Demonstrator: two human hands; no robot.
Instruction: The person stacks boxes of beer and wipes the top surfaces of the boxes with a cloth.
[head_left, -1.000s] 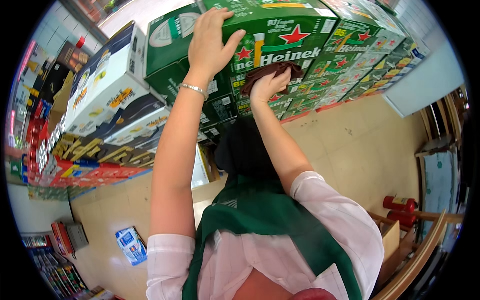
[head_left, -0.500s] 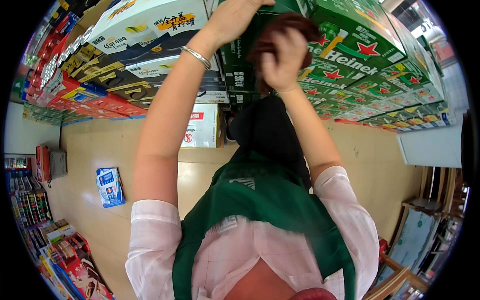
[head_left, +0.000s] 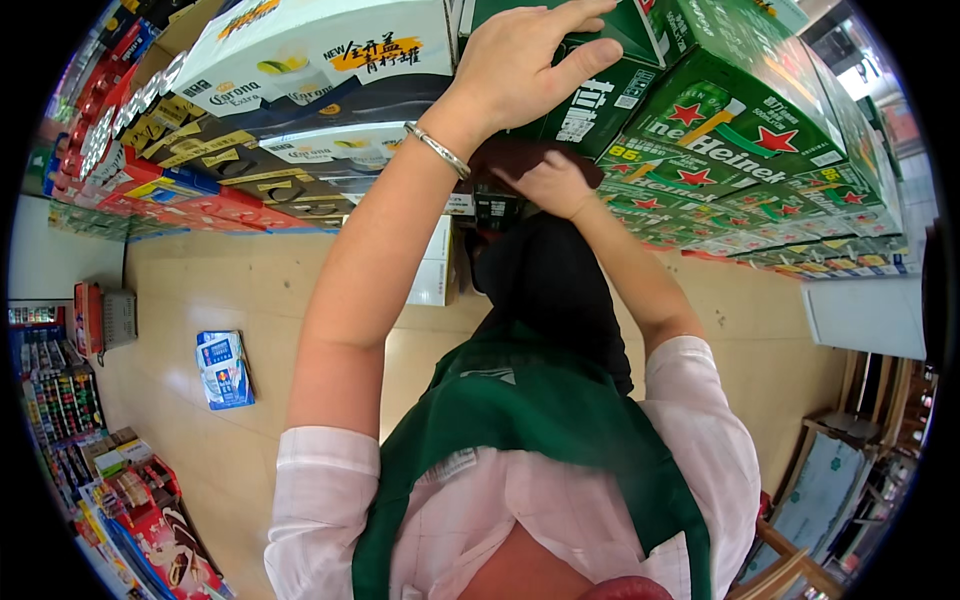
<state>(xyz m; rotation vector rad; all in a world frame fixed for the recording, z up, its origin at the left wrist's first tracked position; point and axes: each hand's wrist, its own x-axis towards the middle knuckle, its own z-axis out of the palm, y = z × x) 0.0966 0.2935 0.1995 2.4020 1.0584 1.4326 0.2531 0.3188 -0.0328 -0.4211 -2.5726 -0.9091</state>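
My left hand [head_left: 535,62], with a silver bangle at the wrist, lies over the top front edge of a dark green carton [head_left: 548,128]. Its fingers are stretched out and the thumb stands apart. Lower down, my right hand [head_left: 553,186] grips a dark brown cloth [head_left: 512,156] against the front of the stacked cartons. The fingertips are partly sunk in its folds. On the left, a white-and-navy beer carton [head_left: 330,60] adjoins the dark green one. Green beer cartons with red stars [head_left: 740,125] are stacked on the right.
A white carton [head_left: 430,265] stands on the floor by the stack, close to my black-trousered leg [head_left: 540,270]. A blue-and-white pack [head_left: 225,370] lies on the tiled floor to the left. Shelves of goods [head_left: 65,410] line the far left; wooden furniture [head_left: 790,560] is at lower right.
My right hand has moved down with the cloth, from high on the dark green carton to lower on the stack. My left hand has slid slightly right. The cartons appear larger and shifted right.
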